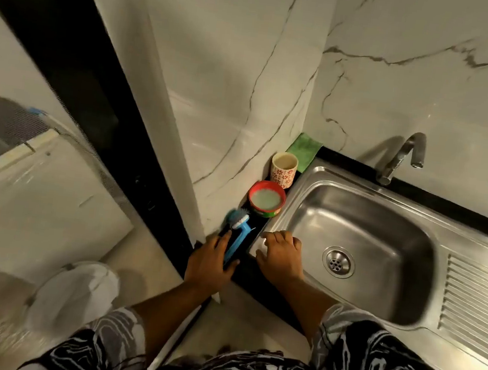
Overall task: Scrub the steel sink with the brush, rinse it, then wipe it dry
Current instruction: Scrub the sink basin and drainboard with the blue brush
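A steel sink (323, 176) with a round drain (338, 261) and a ribbed drainboard (477, 302) fills the right side. A blue brush (26, 200) with pale bristles lies on the black ledge left of the sink. My left hand (210, 262) grips the brush's blue handle. My right hand (281, 255) rests on the sink's near-left corner with its fingers curled over the rim. A folded green cloth (306, 149) lies at the ledge's far end, in the wall corner.
A red bowl (266, 199) of pale paste and a flowered cup (283, 169) stand on the ledge between brush and cloth. A steel tap (401, 156) rises behind the sink. Marble walls close the corner. A white bag (75, 296) lies on the floor at left.
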